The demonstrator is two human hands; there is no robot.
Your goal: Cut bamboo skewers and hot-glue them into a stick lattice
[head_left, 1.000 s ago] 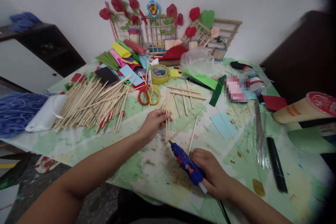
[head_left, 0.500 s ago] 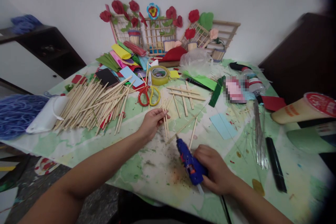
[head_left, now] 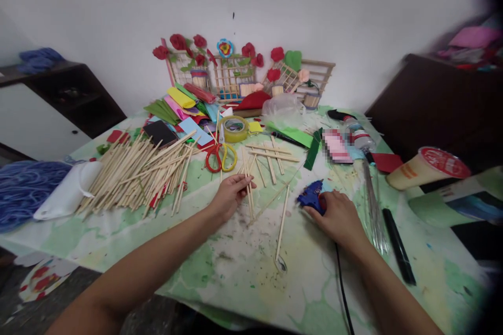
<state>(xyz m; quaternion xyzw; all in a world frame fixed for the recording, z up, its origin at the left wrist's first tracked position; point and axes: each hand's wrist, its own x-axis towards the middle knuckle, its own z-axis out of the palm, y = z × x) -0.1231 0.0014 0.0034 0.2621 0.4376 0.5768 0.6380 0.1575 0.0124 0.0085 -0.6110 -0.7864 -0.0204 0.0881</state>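
Observation:
My left hand [head_left: 231, 194] pinches a pair of thin wooden sticks [head_left: 249, 193] that stand side by side over the table. To the right, my right hand [head_left: 340, 217] is wrapped around a blue glue gun [head_left: 312, 196], its black cord trailing toward the front edge. Between the hands lie a long thin stick [head_left: 275, 194] on a slant and a shorter stick [head_left: 283, 225]. Just beyond them, several sticks are laid crosswise in a small lattice [head_left: 273, 154]. Scissors [head_left: 220, 157] with red and yellow handles rest behind my left hand.
A big heap of sticks [head_left: 133, 178] covers the left side, beside blue yarn [head_left: 31, 188]. Clear tape [head_left: 234, 128] and coloured paper [head_left: 176, 102] lie behind. Stick trellises with paper flowers [head_left: 236, 73] lean on the wall. A drink cup [head_left: 428, 167] lies at right.
My right hand has carried the glue gun right and away from the held sticks, turning it. My left hand keeps its hold. The camera view has tilted up a little.

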